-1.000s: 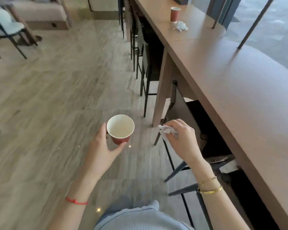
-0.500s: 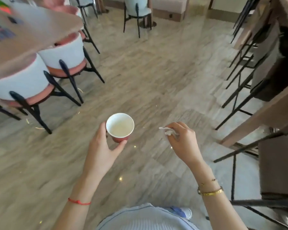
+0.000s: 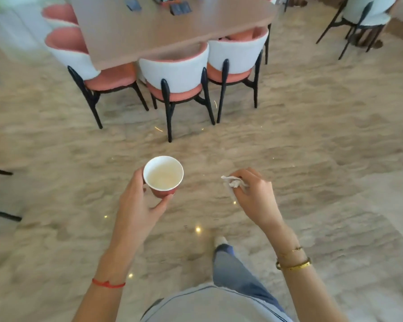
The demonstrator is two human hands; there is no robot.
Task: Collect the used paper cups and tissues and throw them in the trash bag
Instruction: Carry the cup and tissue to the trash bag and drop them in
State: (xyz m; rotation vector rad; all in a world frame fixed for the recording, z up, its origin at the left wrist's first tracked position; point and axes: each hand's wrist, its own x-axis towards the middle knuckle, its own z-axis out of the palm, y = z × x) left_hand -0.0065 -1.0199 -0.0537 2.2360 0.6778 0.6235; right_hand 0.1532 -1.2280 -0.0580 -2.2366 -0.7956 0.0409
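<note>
Head view showed the left hand [image 3: 135, 205] wrapped around an upright red paper cup [image 3: 163, 176], thumb under its base; beside it, apart, the right hand [image 3: 254, 196] pinched a crumpled tissue [image 3: 233, 182] at its fingertips.

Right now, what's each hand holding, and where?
Left hand grips the red paper cup round its side wall. Right hand pinches the crumpled white tissue in its fingertips.

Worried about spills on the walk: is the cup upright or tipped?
Close to upright. The cup sits in the left hand with its round white mouth facing up; the inside looks pale, and any liquid cannot be told.
</note>
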